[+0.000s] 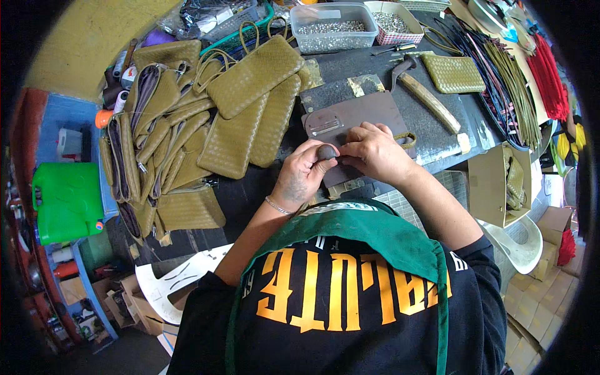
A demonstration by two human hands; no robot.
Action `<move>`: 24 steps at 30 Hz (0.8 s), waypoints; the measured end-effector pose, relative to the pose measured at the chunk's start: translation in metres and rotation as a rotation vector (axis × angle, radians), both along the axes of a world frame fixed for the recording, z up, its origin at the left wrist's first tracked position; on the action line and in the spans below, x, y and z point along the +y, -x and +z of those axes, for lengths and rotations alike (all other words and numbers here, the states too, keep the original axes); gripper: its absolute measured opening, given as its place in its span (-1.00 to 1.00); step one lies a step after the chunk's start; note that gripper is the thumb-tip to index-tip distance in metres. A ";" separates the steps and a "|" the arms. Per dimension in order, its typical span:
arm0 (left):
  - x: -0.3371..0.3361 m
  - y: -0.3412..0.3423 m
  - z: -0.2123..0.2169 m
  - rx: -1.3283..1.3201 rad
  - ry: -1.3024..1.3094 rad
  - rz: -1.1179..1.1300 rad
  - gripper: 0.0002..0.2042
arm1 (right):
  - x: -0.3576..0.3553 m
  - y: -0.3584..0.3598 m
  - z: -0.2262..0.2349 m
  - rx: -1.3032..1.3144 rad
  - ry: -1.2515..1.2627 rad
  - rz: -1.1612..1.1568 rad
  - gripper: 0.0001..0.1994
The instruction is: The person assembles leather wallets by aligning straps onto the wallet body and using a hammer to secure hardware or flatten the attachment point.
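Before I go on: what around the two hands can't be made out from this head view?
- The small piece under the right hand: hidden by its fingers.
- The dark rounded tool in the left hand: its lower end is covered by the fingers.
- The brown leather panel: its near edge is hidden behind both hands.
- Contents of the clear plastic tub: too small to tell.

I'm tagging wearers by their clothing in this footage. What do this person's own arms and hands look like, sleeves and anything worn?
Both forearms are bare; black sleeves end near the elbows. The left hand has a dark tattoo on its back and a thin silver chain bracelet at the wrist. The right hand shows no ring or glove.
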State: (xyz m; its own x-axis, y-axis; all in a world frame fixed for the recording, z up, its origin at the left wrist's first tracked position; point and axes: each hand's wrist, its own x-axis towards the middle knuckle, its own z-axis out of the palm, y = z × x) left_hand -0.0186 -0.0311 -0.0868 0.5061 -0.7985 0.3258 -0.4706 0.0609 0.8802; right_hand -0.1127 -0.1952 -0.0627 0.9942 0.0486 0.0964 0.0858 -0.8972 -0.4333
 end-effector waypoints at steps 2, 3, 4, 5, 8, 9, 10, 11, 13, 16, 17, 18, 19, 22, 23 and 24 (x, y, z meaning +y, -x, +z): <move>0.002 0.002 -0.002 0.078 -0.017 0.033 -0.88 | 0.001 0.002 0.000 -0.089 0.087 0.030 -0.83; 0.002 0.003 -0.005 0.074 -0.014 0.035 -0.88 | 0.001 0.002 -0.002 -0.094 0.090 0.031 -0.83; 0.003 0.006 -0.008 0.274 0.104 0.142 -0.85 | 0.001 0.001 -0.004 -0.100 0.056 0.040 -0.82; 0.003 0.006 -0.011 0.473 0.224 0.249 -0.82 | 0.000 0.001 -0.005 -0.107 0.022 0.052 -0.82; 0.008 0.003 0.002 0.191 0.038 0.218 -0.87 | -0.001 0.003 -0.003 -0.055 0.016 0.038 -0.82; 0.009 0.003 0.009 -0.081 -0.125 0.161 -0.85 | -0.002 0.002 -0.003 -0.057 0.017 0.045 -0.82; 0.008 0.001 0.015 -0.275 -0.230 0.046 -0.77 | -0.002 0.002 -0.004 -0.062 0.018 0.046 -0.81; 0.007 -0.002 0.013 -0.276 -0.230 0.052 -0.77 | -0.002 0.002 -0.004 -0.067 0.018 0.047 -0.81; 0.006 -0.002 0.006 -0.342 -0.292 0.071 -0.77 | 0.000 0.000 -0.001 -0.073 0.021 0.052 -0.81; 0.008 -0.003 0.006 -0.289 -0.342 0.045 -0.79 | 0.002 -0.004 -0.007 -0.100 -0.003 0.075 -0.81; 0.007 -0.003 0.007 -0.253 -0.370 0.040 -0.80 | 0.001 -0.005 -0.009 -0.118 -0.028 0.098 -0.81; 0.007 -0.002 0.008 -0.253 -0.373 0.040 -0.80 | 0.001 -0.006 -0.010 -0.118 -0.031 0.098 -0.81; 0.007 -0.001 0.008 -0.221 -0.331 0.073 -0.81 | 0.000 -0.008 -0.009 -0.100 -0.039 0.121 -0.81; 0.008 -0.001 0.010 -0.266 -0.296 0.073 -0.82 | -0.003 -0.009 -0.006 -0.077 -0.053 0.160 -0.82; 0.008 -0.002 0.011 -0.345 -0.300 0.038 -0.83 | -0.004 -0.009 -0.006 -0.073 -0.057 0.175 -0.83; 0.008 -0.002 0.013 -0.344 -0.301 0.035 -0.83 | -0.005 -0.009 -0.008 -0.072 -0.059 0.173 -0.83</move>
State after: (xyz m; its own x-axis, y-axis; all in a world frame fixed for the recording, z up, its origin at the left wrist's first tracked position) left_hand -0.0168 -0.0232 -0.0737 0.4378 -0.8676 0.2357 -0.7360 -0.1953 0.6482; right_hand -0.1033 -0.2000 -0.0707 0.9620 0.2098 0.1746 0.2688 -0.8397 -0.4719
